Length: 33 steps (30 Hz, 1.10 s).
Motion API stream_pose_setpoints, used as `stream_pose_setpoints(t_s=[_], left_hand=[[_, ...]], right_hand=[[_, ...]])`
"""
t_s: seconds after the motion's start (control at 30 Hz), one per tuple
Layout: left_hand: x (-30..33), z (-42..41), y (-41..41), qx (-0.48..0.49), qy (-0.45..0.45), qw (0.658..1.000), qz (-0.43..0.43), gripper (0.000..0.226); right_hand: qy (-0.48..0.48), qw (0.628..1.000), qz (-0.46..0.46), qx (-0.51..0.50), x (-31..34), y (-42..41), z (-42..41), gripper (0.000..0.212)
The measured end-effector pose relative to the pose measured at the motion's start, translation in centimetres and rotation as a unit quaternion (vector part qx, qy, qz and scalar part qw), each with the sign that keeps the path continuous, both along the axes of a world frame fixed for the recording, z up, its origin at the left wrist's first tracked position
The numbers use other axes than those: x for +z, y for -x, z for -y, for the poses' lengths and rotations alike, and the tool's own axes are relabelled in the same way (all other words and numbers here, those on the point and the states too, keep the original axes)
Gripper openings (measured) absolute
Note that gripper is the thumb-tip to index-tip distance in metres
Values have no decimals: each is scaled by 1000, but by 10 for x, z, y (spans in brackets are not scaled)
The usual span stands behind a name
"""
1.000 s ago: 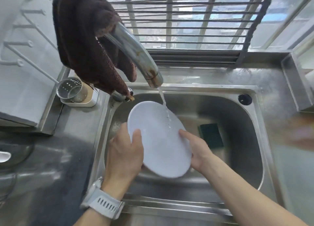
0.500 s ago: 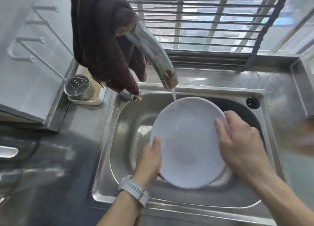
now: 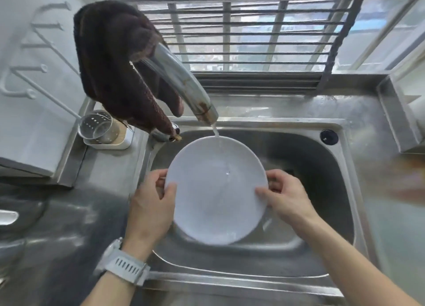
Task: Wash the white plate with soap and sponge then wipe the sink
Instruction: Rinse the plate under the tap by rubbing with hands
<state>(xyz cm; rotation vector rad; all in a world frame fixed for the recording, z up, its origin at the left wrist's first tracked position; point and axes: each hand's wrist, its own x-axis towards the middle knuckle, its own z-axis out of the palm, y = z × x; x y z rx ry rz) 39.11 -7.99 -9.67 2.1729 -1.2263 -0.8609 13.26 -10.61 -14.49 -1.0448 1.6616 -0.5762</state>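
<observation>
A round white plate (image 3: 216, 190) is held face-up over the steel sink (image 3: 322, 190). My left hand (image 3: 151, 202) grips its left rim, thumb on top. On the opposite rim my right hand (image 3: 285, 197) holds it the same way. A thin stream of water runs from the faucet (image 3: 184, 84) onto the plate's upper part. The green sponge seen earlier is hidden behind the plate and my right hand.
A dark brown cloth (image 3: 115, 64) hangs over the faucet neck. A perforated metal cup (image 3: 99, 127) on a white tray stands left of the sink. A black plug (image 3: 329, 137) sits at the sink's back right corner. Window bars (image 3: 253, 34) are behind.
The plate went from tilted on edge to lying flatter, face-up. My right hand slid from the upper right rim to the right side; my left hand moved up the left rim.
</observation>
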Motion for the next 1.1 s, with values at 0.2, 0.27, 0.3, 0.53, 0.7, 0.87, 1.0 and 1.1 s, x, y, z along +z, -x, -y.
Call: stream_pose_setpoints(t_s=[0.2, 0.27, 0.3, 0.53, 0.7, 0.87, 1.0, 1.1], left_hand=[[14, -7, -17, -10, -69, 998, 4, 14], [10, -7, -14, -31, -89, 995, 16, 12], [9, -7, -11, -45, -87, 995, 28, 12], [47, -10, 18, -147, -44, 984, 92, 12], [99, -20, 34, -199, 36, 968, 150, 9], [173, -30, 33, -214, 112, 957, 160, 11], [240, -46, 24, -213, 187, 945, 161, 12], [276, -56, 17, -213, 235, 931, 182, 9]], right_hand=[[-79, 996, 16, 30, -5, -11, -8, 17], [-69, 997, -27, 33, -1, 1, -14, 15], [-59, 996, -50, 34, 3, 8, -15, 13], [78, 977, -197, 36, 53, 50, -22, 11], [151, 964, -218, 17, 111, 65, -40, 15], [236, 937, -257, 27, 199, 73, -62, 17], [330, 898, -290, 10, 278, 71, -82, 18], [356, 891, -283, -5, 317, 66, -94, 11]])
